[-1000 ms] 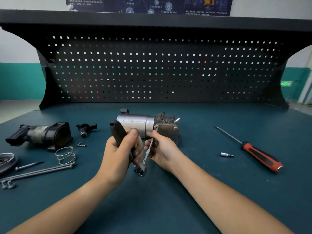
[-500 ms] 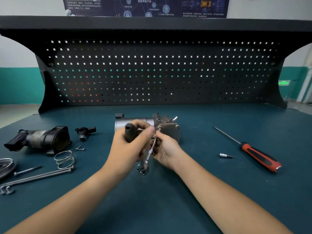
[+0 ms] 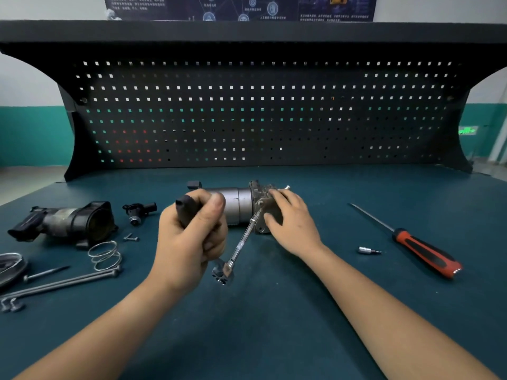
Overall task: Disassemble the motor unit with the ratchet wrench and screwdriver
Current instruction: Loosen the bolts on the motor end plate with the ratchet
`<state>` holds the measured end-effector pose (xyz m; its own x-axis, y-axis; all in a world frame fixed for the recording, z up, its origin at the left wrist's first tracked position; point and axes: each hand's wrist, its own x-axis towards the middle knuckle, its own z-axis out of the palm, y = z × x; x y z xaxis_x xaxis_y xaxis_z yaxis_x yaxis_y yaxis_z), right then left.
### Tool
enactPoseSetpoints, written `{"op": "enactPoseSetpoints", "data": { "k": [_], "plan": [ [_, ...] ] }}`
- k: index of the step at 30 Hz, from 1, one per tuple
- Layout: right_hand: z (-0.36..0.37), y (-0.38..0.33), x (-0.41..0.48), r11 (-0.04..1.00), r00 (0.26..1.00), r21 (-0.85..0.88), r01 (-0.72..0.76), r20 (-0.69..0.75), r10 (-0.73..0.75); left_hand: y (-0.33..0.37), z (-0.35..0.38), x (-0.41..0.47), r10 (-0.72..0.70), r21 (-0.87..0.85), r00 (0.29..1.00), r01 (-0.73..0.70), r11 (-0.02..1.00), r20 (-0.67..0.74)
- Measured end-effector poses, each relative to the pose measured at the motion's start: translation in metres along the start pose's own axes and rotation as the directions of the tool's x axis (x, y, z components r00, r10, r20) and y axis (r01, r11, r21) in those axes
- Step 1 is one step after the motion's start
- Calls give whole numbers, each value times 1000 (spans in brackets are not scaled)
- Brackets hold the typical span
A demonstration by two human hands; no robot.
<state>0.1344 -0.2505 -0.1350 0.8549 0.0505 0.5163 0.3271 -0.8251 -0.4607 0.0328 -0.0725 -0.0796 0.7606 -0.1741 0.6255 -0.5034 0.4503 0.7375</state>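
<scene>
The silver motor unit (image 3: 238,204) lies on its side at the middle of the green bench. My left hand (image 3: 189,242) grips the black handle of the ratchet wrench (image 3: 241,245). The wrench's thin extension bar runs up from the ratchet head to a bolt on the unit's front end plate. My right hand (image 3: 293,223) holds the unit's grey end block, with fingers over its top and the thumb on the front face. The red-and-black screwdriver (image 3: 422,249) lies untouched to the right.
A small socket bit (image 3: 369,250) lies left of the screwdriver. To the left are a black housing part (image 3: 68,222), a small black fitting (image 3: 140,211), a loose screw (image 3: 131,237), a wire spring (image 3: 105,255) and long bolts (image 3: 60,283). A pegboard (image 3: 260,119) backs the bench.
My right hand has left the extension bar and moved up onto the unit's end block. My left hand has swung the wrench handle up and over toward the motor body.
</scene>
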Motion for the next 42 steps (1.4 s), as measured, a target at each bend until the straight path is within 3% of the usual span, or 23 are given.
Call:
{"op": "enactPoseSetpoints", "data": {
  "k": [4, 10, 16, 20, 42],
  "plan": [
    [1, -10, -8, 980, 992, -191, 61, -96, -80, 1, -2, -4, -15, 11, 999, 15, 1000, -49],
    [4, -22, -13, 974, 963, -205, 100, -227, -146, 6, -2, -6, 27, -11, 997, -28, 1000, -78],
    [7, -16, -8, 998, 997, -16, 61, -52, -62, 9, -3, -7, 58, -2, 996, -58, 998, -74],
    [4, -13, -6, 992, 993, 65, 105, -53, -101, 7, -3, -7, 58, 20, 996, -57, 998, -74],
    [3, -12, -1, 984, 995, 147, 101, -20, -99, 1, -4, -9, 62, 105, 997, -58, 993, -37]
  ]
}}
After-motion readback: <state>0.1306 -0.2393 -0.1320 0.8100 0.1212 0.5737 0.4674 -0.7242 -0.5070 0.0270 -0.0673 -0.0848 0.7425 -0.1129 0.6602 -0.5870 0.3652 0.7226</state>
